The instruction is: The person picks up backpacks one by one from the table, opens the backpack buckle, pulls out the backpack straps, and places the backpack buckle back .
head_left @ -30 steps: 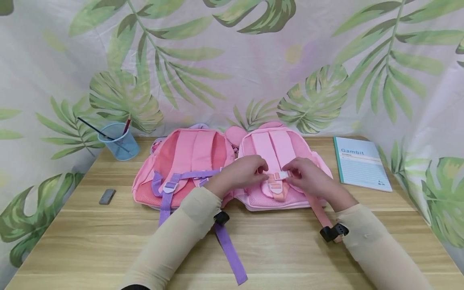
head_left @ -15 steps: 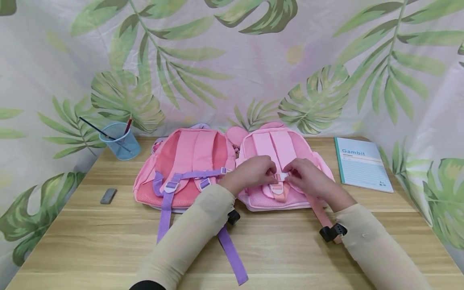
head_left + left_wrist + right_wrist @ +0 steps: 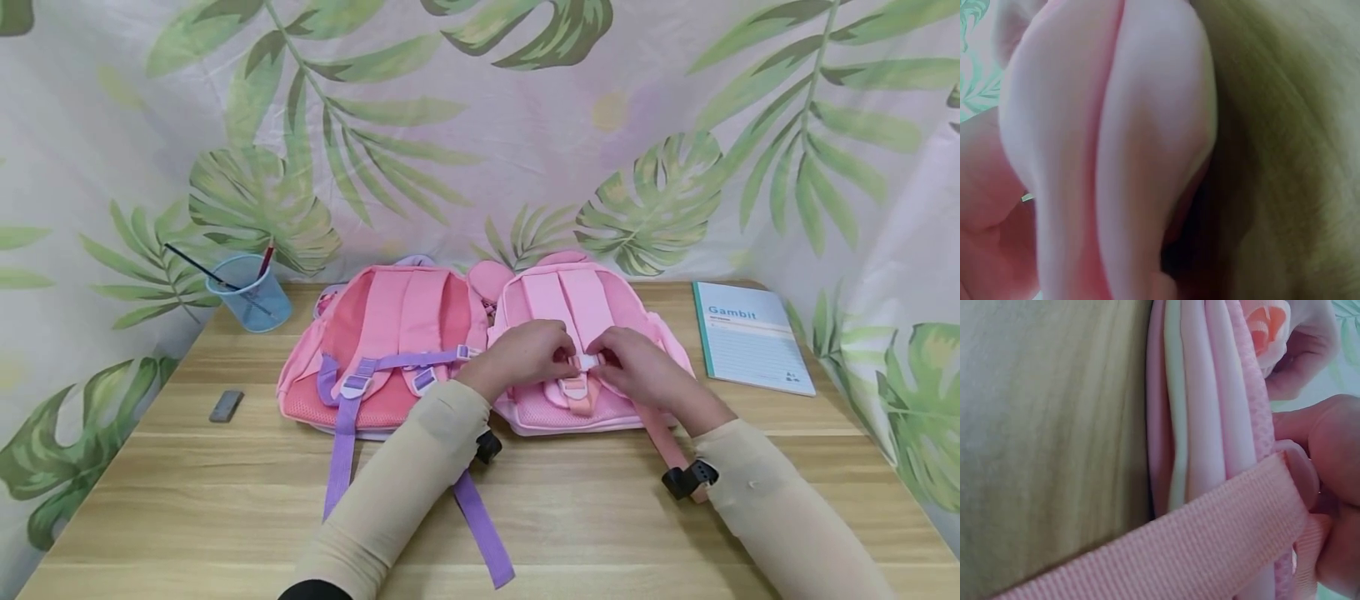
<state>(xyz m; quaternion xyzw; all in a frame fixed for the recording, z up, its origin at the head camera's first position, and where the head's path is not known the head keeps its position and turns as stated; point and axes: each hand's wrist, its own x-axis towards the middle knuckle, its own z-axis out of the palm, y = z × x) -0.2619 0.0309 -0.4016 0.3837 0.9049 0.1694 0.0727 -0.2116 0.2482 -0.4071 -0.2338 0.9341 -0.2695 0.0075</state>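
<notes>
On the left of the table [image 3: 150, 508], the blue pencil cup [image 3: 258, 308] and grey eraser [image 3: 225, 406] lie undisturbed; beside them the coral-pink backpack [image 3: 397, 325] shows more of its purple strap [image 3: 412, 360], since the left forearm has shifted right. The left hand [image 3: 528, 354], a second ago apart from the white buckle [image 3: 587, 362], has closed in, its fingertips pinching the buckle's left end. That buckle sits low on the straps of the pale-pink backpack [image 3: 588, 308], between the two hands. The right hand [image 3: 637, 362], barely moved, pinches its right end, a peach strap [image 3: 663, 437] trailing below. Both ends now seem steadied, which suits two-handed work there; whether the halves are locked, I cannot tell. Farther right, the notebook [image 3: 753, 337] lies well apart.
</notes>
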